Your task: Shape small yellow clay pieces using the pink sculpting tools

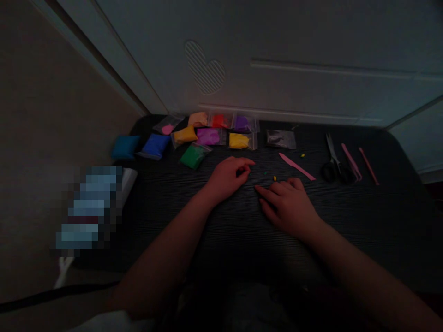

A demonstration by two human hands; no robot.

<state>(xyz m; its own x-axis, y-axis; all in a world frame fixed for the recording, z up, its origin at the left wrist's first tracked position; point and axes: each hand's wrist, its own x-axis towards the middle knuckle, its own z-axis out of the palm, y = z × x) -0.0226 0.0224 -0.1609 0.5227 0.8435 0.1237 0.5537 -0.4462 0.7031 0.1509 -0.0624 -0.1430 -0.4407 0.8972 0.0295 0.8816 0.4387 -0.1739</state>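
Note:
My left hand (231,176) rests over the dark table with the index finger stretched forward and the thumb bent in against another finger. A tiny green bit (249,174) shows at those fingertips; whether it is pinched or lies beside them is hard to see. To the right, my right hand (289,205) lies palm down, index finger and thumb apart, holding nothing. Just beyond its knuckles sits a small yellow piece (275,178), which looks like modelling clay. Another green speck (265,173) lies between the hands. A pink plastic knife (296,167) is farther right.
Small bags of coloured clay, among them a green bag (194,156) and a yellow bag (239,140), line the back. Scissors (334,161), pink tools (352,162) and a yellow scrap (302,156) lie right. A blurred-out device (90,207) stands at the left edge.

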